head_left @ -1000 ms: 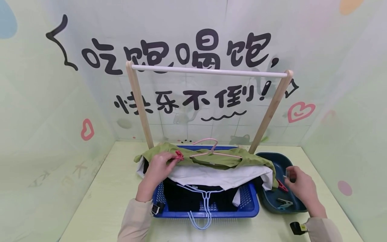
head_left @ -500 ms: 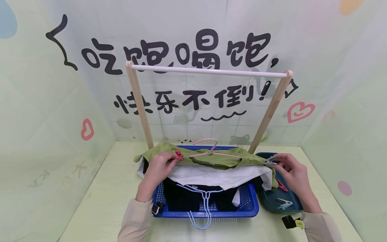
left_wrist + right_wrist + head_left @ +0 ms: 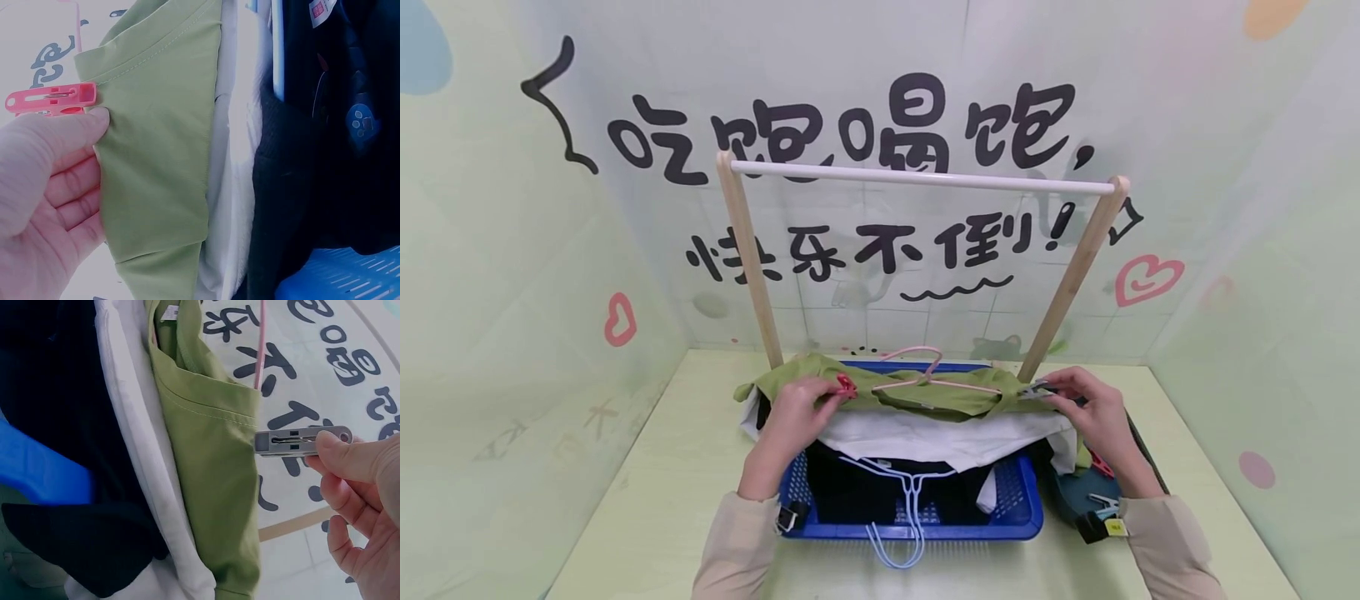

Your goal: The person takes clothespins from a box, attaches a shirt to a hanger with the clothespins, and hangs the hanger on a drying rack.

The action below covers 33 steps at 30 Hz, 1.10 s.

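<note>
A green shirt on a pink hanger lies across the top of the clothes pile. A red clothespin sits on its left shoulder edge. Beside that clothespin my left hand pinches the shirt's edge, thumb on the near side and fingertips behind the cloth. My right hand pinches a grey clothespin between thumb and fingers, its tip right at the right shoulder edge of the shirt. Under the green shirt lie a white garment and black clothes.
The clothes rest over a blue basket, with light blue hangers hooking over its front. At right, a dark green tub holds a red clothespin and a light-coloured clothespin. Behind stands a wooden rack with a white rod.
My right hand has carried the grey clothespin out of the tub, leftward and up to the shirt's right shoulder. The left hand stays in place beside the red clothespin.
</note>
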Each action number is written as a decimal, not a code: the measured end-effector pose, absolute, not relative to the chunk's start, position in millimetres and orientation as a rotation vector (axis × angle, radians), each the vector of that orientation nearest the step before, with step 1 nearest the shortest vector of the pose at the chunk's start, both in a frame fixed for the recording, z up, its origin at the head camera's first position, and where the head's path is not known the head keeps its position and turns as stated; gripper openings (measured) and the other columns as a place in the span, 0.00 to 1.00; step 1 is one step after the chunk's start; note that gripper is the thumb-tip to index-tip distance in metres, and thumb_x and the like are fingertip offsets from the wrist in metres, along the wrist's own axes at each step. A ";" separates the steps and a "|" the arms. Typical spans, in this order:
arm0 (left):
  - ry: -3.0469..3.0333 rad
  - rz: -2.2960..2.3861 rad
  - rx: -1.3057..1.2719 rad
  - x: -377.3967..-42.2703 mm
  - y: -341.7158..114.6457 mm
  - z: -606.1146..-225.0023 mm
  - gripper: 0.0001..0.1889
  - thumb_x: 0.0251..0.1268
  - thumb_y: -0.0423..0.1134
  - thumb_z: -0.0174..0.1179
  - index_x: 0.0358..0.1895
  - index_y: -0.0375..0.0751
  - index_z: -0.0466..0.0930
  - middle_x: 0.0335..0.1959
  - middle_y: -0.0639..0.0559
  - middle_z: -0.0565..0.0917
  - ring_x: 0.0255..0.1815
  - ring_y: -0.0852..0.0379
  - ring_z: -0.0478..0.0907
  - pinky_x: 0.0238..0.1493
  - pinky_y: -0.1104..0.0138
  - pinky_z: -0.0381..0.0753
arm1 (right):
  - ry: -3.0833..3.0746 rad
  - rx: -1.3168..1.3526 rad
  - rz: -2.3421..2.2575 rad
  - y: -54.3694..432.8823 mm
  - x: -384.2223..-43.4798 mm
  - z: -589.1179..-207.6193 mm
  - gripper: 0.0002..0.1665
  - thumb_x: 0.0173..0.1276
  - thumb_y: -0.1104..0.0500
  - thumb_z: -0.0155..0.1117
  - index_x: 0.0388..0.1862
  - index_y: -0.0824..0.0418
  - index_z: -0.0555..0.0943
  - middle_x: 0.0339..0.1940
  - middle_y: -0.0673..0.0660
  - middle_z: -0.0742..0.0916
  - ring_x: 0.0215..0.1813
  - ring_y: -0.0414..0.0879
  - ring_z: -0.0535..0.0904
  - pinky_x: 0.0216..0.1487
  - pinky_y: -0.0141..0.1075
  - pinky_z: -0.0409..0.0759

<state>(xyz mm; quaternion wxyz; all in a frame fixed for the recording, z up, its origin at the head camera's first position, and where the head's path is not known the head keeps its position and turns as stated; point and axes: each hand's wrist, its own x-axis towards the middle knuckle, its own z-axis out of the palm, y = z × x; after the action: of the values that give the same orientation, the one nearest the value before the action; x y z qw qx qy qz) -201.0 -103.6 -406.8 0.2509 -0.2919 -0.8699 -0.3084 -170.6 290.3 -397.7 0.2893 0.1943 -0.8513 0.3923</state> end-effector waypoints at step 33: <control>-2.375 -0.846 -0.796 -200.4 -103.7 -407.2 0.04 0.50 0.27 0.69 0.30 0.35 0.85 0.29 0.46 0.85 0.30 0.52 0.82 0.31 0.64 0.82 | -2.613 0.606 0.866 293.4 -183.7 -409.5 0.35 0.50 0.74 0.71 0.58 0.67 0.71 0.45 0.64 0.83 0.45 0.56 0.79 0.40 0.49 0.78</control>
<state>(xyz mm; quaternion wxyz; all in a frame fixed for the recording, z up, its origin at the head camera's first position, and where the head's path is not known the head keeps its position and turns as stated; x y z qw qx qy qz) -200.4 -103.7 -407.2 0.2463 -0.2920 -0.8706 -0.3100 -183.7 293.4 -409.5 0.1607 0.2123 -0.9150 0.3031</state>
